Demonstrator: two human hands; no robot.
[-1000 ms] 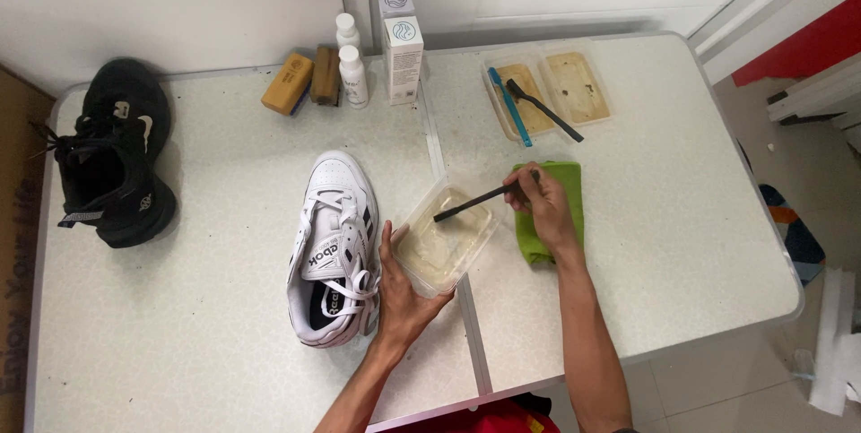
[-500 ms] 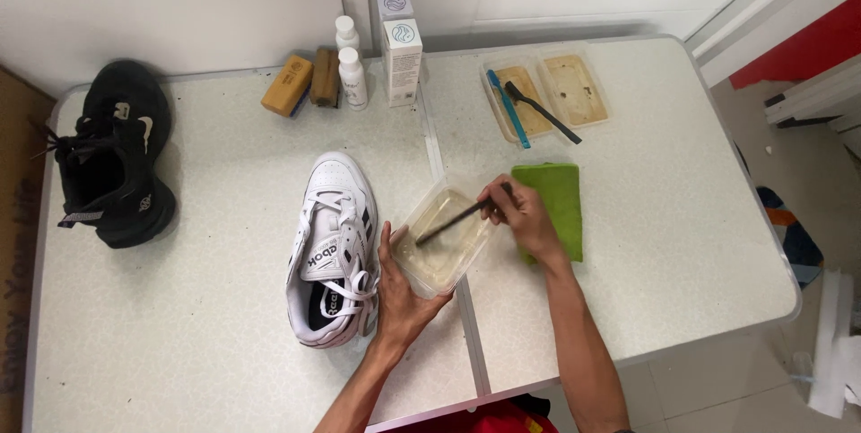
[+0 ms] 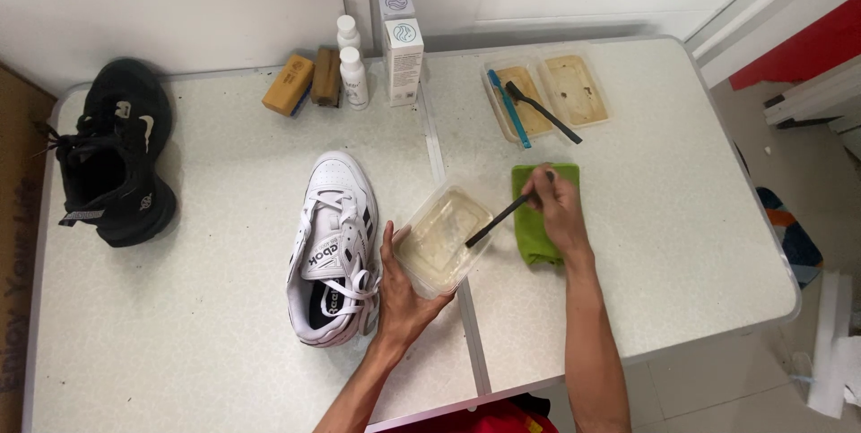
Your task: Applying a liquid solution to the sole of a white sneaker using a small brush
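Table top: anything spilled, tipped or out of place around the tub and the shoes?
Nothing stands out. The clear tub sits flat under the left hand, the right hand dips a black brush into it, and no spill shows. The white shoe and black shoe stand upright, as do the bottles.

Both forearms are bare, no sleeves reaching them; the left hand (image 3: pixel 402 294) and right hand (image 3: pixel 558 212) wear no gloves.

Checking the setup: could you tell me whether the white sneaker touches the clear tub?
Apart: the head view shows bare table and the left hand between white sneaker and clear tub.
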